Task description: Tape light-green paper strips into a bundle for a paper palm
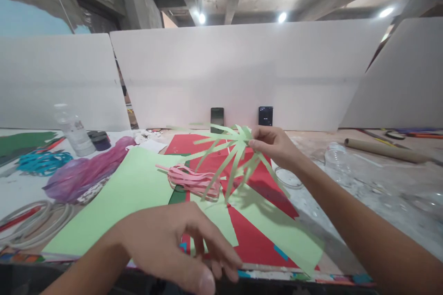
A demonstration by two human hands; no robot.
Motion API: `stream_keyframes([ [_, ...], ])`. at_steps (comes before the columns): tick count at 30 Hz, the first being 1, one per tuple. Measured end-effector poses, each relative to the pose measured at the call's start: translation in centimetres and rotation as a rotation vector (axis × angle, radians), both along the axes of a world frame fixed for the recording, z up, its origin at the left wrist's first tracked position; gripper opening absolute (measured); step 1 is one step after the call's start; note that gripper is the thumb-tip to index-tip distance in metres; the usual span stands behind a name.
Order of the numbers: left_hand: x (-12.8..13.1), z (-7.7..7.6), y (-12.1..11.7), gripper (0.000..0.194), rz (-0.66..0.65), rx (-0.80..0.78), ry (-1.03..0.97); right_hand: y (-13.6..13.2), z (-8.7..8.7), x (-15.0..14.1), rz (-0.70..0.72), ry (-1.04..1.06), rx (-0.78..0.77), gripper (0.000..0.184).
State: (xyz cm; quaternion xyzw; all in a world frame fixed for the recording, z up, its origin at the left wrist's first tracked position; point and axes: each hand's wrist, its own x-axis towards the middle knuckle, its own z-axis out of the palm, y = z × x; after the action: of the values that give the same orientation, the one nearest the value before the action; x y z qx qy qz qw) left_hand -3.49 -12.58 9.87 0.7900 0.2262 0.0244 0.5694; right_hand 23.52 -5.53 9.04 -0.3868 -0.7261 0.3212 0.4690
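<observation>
My right hand (275,145) pinches a bunch of light green paper strips (238,140) at the point where they join. The strips fan out and hang down to the left and below the fingers. My left hand (176,242) hovers low at the table's front edge, fingers loosely apart with nothing in them. Beneath lie red paper (249,239) and light green paper sheets (277,221). A bundle of pink paper strips (194,179) rests behind my left hand. To its left spreads a large light green sheet (114,198).
Two phones (217,117) lean on the white board (224,78). On the left are a plastic bottle (74,131), blue strips (43,162), a purple plastic bag (86,168) and a coiled cable (38,226). A cardboard tube (384,150) and clear plastic bottles (335,161) lie right.
</observation>
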Motion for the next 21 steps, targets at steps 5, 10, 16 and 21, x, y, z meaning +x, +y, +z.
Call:
stream_keyframes([
  [5, 2.0, 2.1, 3.8, 0.028, 0.802, 0.668, -0.276, -1.5, 2.2, -0.4, 0.015, -0.318, 0.121, 0.017],
  [10, 5.1, -0.2, 7.3, 0.029, 0.673, 0.676, -0.234, -1.9, 2.1, -1.3, 0.021, -0.445, 0.142, 0.017],
  [16, 5.6, -2.9, 8.3, 0.031, 0.599, 0.198, -0.312, -1.4, 0.6, -1.3, 0.039, -0.493, 0.114, 0.017],
  [21, 6.0, -4.5, 8.9, 0.029, 0.672, -0.138, -0.392, -1.0, -0.2, -1.0, -0.044, -0.382, 0.166, 0.013],
])
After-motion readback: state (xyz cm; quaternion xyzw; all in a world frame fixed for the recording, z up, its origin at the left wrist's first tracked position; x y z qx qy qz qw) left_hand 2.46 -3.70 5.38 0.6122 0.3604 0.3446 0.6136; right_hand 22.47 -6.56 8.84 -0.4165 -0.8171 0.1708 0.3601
